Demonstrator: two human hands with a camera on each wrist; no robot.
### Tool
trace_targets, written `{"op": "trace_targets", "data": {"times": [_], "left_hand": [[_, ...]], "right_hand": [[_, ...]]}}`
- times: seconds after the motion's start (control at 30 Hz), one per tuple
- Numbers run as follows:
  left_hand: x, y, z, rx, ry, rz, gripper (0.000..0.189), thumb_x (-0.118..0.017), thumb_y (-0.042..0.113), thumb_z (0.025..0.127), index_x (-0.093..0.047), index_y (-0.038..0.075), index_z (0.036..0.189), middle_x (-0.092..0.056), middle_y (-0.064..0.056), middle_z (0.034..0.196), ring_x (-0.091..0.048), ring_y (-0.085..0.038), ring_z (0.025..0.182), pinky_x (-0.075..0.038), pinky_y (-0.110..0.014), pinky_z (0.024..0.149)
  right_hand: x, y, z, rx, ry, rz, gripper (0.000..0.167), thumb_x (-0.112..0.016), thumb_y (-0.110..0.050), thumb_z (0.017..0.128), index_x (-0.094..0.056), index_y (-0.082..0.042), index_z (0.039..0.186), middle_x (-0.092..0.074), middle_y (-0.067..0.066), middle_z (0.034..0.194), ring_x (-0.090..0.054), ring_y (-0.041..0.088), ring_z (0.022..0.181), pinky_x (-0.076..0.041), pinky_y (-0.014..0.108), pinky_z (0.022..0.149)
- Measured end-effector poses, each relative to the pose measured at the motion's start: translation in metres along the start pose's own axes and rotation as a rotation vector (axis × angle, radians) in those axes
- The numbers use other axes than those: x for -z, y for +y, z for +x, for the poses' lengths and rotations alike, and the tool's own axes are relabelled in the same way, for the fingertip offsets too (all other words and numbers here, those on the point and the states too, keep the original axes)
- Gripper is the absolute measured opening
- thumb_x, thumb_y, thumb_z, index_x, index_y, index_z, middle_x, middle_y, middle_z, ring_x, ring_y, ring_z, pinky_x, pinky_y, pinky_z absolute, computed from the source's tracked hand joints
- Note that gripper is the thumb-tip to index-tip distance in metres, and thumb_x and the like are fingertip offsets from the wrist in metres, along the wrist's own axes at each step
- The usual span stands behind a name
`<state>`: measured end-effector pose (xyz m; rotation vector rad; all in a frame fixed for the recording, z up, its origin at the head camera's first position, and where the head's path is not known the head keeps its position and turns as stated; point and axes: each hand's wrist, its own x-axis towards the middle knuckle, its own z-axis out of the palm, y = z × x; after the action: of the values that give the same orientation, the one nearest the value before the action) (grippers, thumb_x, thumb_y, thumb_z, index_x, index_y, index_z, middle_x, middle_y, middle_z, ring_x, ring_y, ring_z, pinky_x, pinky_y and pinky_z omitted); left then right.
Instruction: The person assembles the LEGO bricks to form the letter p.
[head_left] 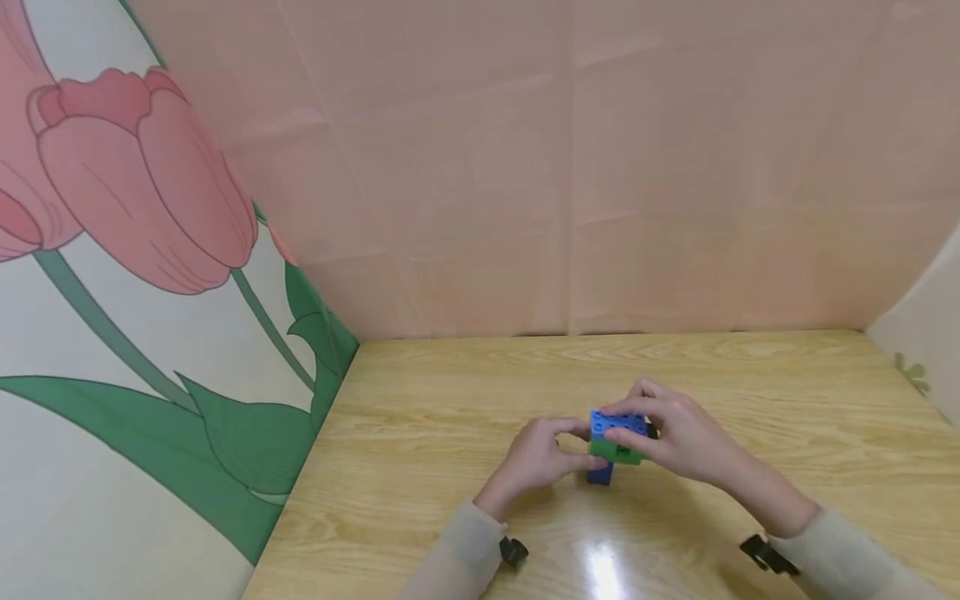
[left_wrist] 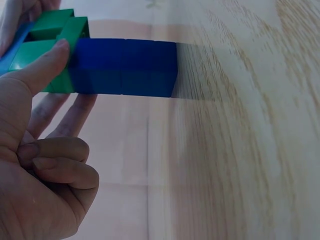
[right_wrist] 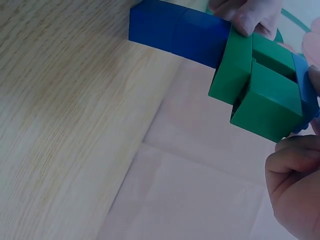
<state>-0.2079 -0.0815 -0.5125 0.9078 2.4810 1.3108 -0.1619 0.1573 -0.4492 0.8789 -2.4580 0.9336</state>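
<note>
Two stacked dark blue blocks form a column whose lower end meets the tabletop in the left wrist view. Joined above them are several green blocks, with gaps between some of them. A blue studded piece lies across the top. My left hand pinches the lower green part between thumb and fingers; its other fingers curl in towards the palm in the left wrist view. From the right, my right hand grips the blue studded piece with its thumb in front and fingers behind.
A light wood-grain table lies beneath the hands. Pinkish sheeting rises behind its far edge, and a tulip-patterned panel stands along the left. Black straps show at both sleeves.
</note>
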Motion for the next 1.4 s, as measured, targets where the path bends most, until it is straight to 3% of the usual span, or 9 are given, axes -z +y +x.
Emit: {"op": "trace_targets", "data": {"times": [0.17, 0.43, 0.67, 0.97, 1.03, 1.17, 1.27, 1.4], "left_hand": [[0.0, -0.002, -0.001, 0.0, 0.007, -0.001, 0.041, -0.083, 0.049, 0.086, -0.074, 0.037, 0.124, -0.068, 0.025, 0.111, -0.063, -0.005, 0.113, -0.05, -0.028, 0.085], [-0.003, 0.0, -0.003, 0.03, 0.004, -0.004, 0.045, -0.082, 0.051, 0.086, -0.074, 0.034, 0.126, -0.069, 0.023, 0.113, -0.063, -0.011, 0.116, -0.05, -0.027, 0.084], [-0.003, 0.003, -0.003, 0.078, 0.009, -0.026, 0.044, -0.084, 0.051, 0.084, -0.073, 0.038, 0.125, -0.068, 0.024, 0.113, -0.063, -0.012, 0.117, -0.049, -0.029, 0.084], [-0.004, 0.003, -0.003, 0.078, 0.008, -0.034, 0.043, -0.085, 0.05, 0.084, -0.074, 0.038, 0.124, -0.068, 0.026, 0.112, -0.062, -0.01, 0.117, -0.049, -0.029, 0.085], [-0.004, 0.003, -0.003, 0.072, 0.007, -0.034, 0.044, -0.084, 0.05, 0.084, -0.074, 0.037, 0.124, -0.068, 0.025, 0.113, -0.063, -0.011, 0.115, -0.049, -0.028, 0.084], [-0.002, 0.003, -0.003, 0.068, 0.012, -0.03, 0.045, -0.084, 0.05, 0.085, -0.074, 0.035, 0.125, -0.068, 0.024, 0.114, -0.063, -0.01, 0.114, -0.049, -0.027, 0.083], [-0.002, 0.003, -0.003, 0.067, 0.015, -0.032, 0.044, -0.084, 0.05, 0.085, -0.074, 0.036, 0.125, -0.068, 0.025, 0.113, -0.062, -0.009, 0.115, -0.05, -0.027, 0.084], [-0.003, 0.002, -0.004, 0.057, 0.018, -0.036, 0.044, -0.084, 0.051, 0.085, -0.074, 0.036, 0.125, -0.068, 0.025, 0.112, -0.061, -0.004, 0.115, -0.05, -0.028, 0.085]], "right_hand": [[-0.001, -0.001, -0.002, 0.021, 0.033, -0.022, 0.035, -0.088, -0.017, 0.084, -0.078, -0.02, 0.117, -0.061, -0.013, 0.101, -0.046, 0.0, 0.065, -0.042, 0.02, 0.051], [-0.005, 0.007, -0.029, 0.032, 0.232, -0.056, 0.062, -0.094, -0.013, 0.07, -0.072, -0.015, 0.128, -0.068, -0.007, 0.115, -0.03, -0.006, 0.061, -0.028, 0.013, 0.047], [-0.011, 0.014, -0.053, 0.033, 0.377, -0.074, 0.058, -0.093, -0.019, 0.07, -0.074, -0.007, 0.123, -0.071, 0.003, 0.111, -0.029, -0.011, 0.061, -0.025, 0.011, 0.046], [-0.016, 0.012, -0.076, -0.08, 0.31, -0.196, 0.061, -0.094, -0.018, 0.071, -0.074, -0.014, 0.128, -0.074, 0.003, 0.106, -0.031, -0.006, 0.055, -0.027, 0.012, 0.046], [-0.018, 0.012, -0.078, -0.072, 0.309, -0.211, 0.063, -0.093, -0.018, 0.072, -0.073, -0.014, 0.131, -0.073, -0.001, 0.095, -0.03, -0.007, 0.053, -0.027, 0.011, 0.045], [-0.023, 0.013, -0.08, -0.084, 0.311, -0.218, 0.064, -0.092, -0.015, 0.073, -0.071, -0.013, 0.134, -0.05, -0.017, 0.065, -0.026, -0.008, 0.05, -0.025, 0.012, 0.043], [-0.025, 0.014, -0.079, -0.105, 0.305, -0.219, 0.065, -0.092, -0.013, 0.073, -0.071, -0.014, 0.135, -0.032, -0.022, 0.058, -0.023, -0.009, 0.049, -0.023, 0.013, 0.042], [-0.025, 0.015, -0.076, -0.126, 0.281, -0.189, 0.065, -0.091, -0.008, 0.073, -0.07, -0.013, 0.135, -0.029, -0.023, 0.057, -0.021, -0.01, 0.048, -0.023, 0.014, 0.04]]}}
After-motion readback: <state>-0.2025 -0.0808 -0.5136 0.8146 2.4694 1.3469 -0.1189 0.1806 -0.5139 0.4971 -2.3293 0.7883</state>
